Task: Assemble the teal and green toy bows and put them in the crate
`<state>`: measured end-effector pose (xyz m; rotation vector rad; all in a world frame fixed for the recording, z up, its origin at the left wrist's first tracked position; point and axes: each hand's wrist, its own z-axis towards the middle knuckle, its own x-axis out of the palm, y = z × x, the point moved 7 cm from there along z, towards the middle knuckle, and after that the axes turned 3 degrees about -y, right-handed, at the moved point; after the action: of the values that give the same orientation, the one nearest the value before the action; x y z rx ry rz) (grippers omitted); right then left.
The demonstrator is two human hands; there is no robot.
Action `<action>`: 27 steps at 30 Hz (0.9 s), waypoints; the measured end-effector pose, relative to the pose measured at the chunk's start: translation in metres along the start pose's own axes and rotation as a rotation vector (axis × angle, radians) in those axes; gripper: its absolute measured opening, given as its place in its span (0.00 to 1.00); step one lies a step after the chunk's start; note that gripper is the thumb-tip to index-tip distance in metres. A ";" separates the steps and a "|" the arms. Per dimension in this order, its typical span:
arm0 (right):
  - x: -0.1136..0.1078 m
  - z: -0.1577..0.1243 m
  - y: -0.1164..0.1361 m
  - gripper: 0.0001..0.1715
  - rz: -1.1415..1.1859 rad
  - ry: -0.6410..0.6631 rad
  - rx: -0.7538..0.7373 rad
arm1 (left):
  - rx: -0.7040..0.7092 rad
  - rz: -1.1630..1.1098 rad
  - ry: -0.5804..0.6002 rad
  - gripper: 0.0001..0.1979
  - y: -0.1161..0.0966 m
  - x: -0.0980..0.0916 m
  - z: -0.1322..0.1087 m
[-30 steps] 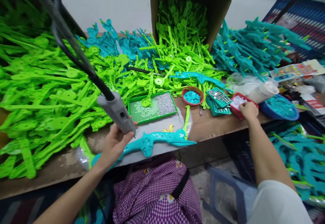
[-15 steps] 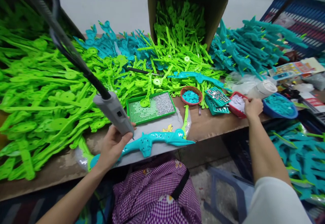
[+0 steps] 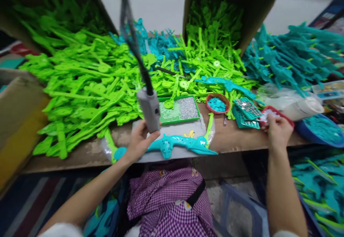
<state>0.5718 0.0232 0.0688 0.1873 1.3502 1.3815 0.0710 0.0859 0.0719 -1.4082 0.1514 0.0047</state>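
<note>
My left hand [image 3: 141,142] is closed around a grey electric screwdriver [image 3: 149,109] with a cable running up from its top. The screwdriver is held upright just above a turquoise plastic toy bow [image 3: 166,146], which lies on a grey sheet [image 3: 139,124] with lime green pieces at its ends. My right hand [image 3: 280,131] is at the front of a small red basket [image 3: 287,118] of white pieces. Its fingers are drawn together there; whatever they pinch, if anything, is too small to make out.
A green tray [image 3: 163,121] holds small silver screws. Beside it stand a red bowl [image 3: 228,106] of turquoise pieces and stacked teal trays [image 3: 238,121] of silver discs. Heaped lime green parts [image 3: 88,86] cover the left and back. A blue basin [image 3: 303,131] stands at the right.
The view has shifted left, so the bench appears further right. My right hand has drawn back to the basket's near-left edge. My left hand still grips the screwdriver, now more upright.
</note>
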 end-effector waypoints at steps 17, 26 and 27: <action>0.151 -0.232 0.137 0.16 0.194 0.853 -0.181 | -0.067 0.579 -0.724 0.19 0.063 -0.179 -0.136; 0.164 -0.226 0.111 0.10 -0.003 0.910 -0.255 | -0.336 0.031 -0.659 0.27 0.126 -0.169 -0.129; 0.165 -0.224 0.110 0.11 0.008 0.902 -0.237 | -0.342 0.024 -0.654 0.28 0.126 -0.168 -0.125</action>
<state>0.2846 0.0491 -0.0121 -0.6676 1.8692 1.6966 -0.1202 -0.0020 -0.0532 -1.6739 -0.3924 0.5269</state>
